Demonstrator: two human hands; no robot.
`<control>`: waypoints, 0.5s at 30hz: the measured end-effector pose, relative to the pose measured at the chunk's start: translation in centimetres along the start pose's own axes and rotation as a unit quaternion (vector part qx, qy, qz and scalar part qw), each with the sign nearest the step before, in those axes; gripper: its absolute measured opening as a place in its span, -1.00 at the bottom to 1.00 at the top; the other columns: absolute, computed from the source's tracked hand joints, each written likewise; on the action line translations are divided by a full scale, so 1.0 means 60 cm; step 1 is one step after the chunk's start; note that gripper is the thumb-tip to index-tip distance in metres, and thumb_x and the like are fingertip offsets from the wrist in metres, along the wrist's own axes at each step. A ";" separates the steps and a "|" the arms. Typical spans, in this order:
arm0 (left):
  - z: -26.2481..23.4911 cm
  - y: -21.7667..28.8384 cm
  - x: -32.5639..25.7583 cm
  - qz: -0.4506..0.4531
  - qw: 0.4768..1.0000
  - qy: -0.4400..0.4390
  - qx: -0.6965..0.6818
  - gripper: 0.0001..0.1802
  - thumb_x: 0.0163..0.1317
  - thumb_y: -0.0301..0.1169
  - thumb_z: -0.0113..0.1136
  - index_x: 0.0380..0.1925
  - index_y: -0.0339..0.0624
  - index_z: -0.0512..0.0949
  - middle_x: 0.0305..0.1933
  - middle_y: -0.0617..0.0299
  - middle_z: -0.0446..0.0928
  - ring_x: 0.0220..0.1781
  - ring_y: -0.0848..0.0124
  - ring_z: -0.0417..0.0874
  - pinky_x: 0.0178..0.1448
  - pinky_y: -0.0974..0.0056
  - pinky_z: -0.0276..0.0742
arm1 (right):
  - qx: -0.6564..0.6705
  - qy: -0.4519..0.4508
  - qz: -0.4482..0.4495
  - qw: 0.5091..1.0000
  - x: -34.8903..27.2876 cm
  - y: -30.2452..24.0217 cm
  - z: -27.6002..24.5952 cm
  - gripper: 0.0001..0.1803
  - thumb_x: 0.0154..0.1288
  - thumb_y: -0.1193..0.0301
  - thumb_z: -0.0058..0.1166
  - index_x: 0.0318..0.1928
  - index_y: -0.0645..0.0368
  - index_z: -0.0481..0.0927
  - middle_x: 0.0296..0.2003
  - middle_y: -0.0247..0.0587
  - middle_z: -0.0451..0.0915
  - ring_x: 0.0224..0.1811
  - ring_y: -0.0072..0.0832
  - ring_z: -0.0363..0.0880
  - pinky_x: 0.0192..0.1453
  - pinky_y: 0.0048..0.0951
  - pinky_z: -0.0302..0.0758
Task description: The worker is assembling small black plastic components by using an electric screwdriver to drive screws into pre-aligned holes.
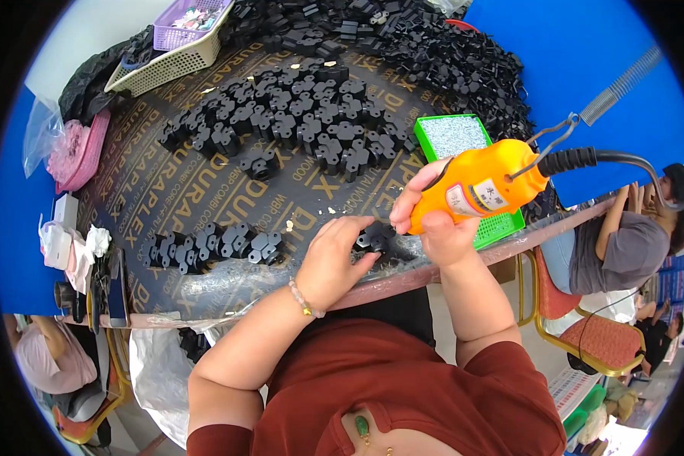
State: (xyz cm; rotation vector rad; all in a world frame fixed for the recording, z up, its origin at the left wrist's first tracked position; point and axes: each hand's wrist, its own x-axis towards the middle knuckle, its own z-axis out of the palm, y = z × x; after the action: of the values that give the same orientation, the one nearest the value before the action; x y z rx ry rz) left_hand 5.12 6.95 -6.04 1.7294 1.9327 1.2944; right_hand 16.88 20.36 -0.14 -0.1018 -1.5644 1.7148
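My right hand (pixel 442 220) is wrapped round an orange electric screwdriver (pixel 471 182), which hangs from a coiled metal spring (pixel 623 83) and has a thick black cable. The tool's tip is hidden behind the hand. At the table's near edge my left hand (pixel 334 254) grips a small black plastic part (pixel 374 239) between thumb and fingers, just left of the screwdriver. A short row of similar black parts (pixel 213 247) stands to the left of that hand. Behind the screwdriver lies a green tray (pixel 425 135) of small silvery pieces, probably screws.
Many black assembled parts (pixel 296 114) stand mid-table, with a heap of loose black pieces (pixel 448 68) behind. A cream basket (pixel 167 64) and a pink basket (pixel 91 156) sit at the left. Another person (pixel 623 243) sits at the right; chairs flank the table.
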 end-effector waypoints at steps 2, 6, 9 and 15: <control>-0.001 0.001 0.001 -0.003 1.000 -0.002 0.003 -0.46 -0.01 -0.48 0.42 0.04 -0.28 0.50 -0.04 0.01 0.59 0.04 0.02 0.59 0.17 0.08 0.50 | -0.006 -0.001 0.004 1.000 0.001 -0.001 0.004 -0.36 0.19 0.03 0.37 -0.02 0.28 0.40 -0.46 -0.10 0.62 -0.54 -0.50 0.57 -0.47 -0.56 0.54; 0.000 0.000 -0.002 -0.010 1.000 -0.008 0.005 -0.46 0.00 -0.48 0.41 0.04 -0.28 0.50 -0.02 0.00 0.59 0.05 0.02 0.59 0.18 0.08 0.49 | -0.028 0.008 -0.004 1.000 0.001 0.006 0.012 -0.45 0.22 0.14 0.36 -0.04 0.26 0.41 -0.45 -0.12 0.62 -0.52 -0.49 0.57 -0.42 -0.55 0.55; 0.003 0.000 0.000 0.001 1.000 0.000 -0.008 -0.47 0.01 -0.47 0.41 0.04 -0.28 0.51 -0.01 0.00 0.59 0.05 0.02 0.59 0.18 0.08 0.50 | -0.036 0.029 0.011 0.999 -0.001 0.002 0.011 -0.53 0.27 0.20 0.31 -0.03 0.25 0.42 -0.45 -0.12 0.62 -0.52 -0.50 0.56 -0.39 -0.53 0.54; 0.002 -0.007 -0.007 0.023 1.000 -0.004 0.012 -0.43 0.01 -0.41 0.45 0.07 -0.25 0.51 -0.01 -0.01 0.60 0.05 0.01 0.59 0.17 0.07 0.51 | 0.005 0.025 -0.052 0.998 0.001 -0.031 -0.003 -0.35 0.30 -0.04 0.22 0.04 0.30 0.39 -0.52 -0.10 0.59 -0.62 -0.45 0.52 -0.49 -0.43 0.53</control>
State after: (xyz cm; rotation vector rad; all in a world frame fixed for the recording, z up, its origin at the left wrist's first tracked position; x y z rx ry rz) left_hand 5.01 6.69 -6.58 1.7974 1.9232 1.2819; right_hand 17.84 20.36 1.44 -0.0565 -1.4979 1.6265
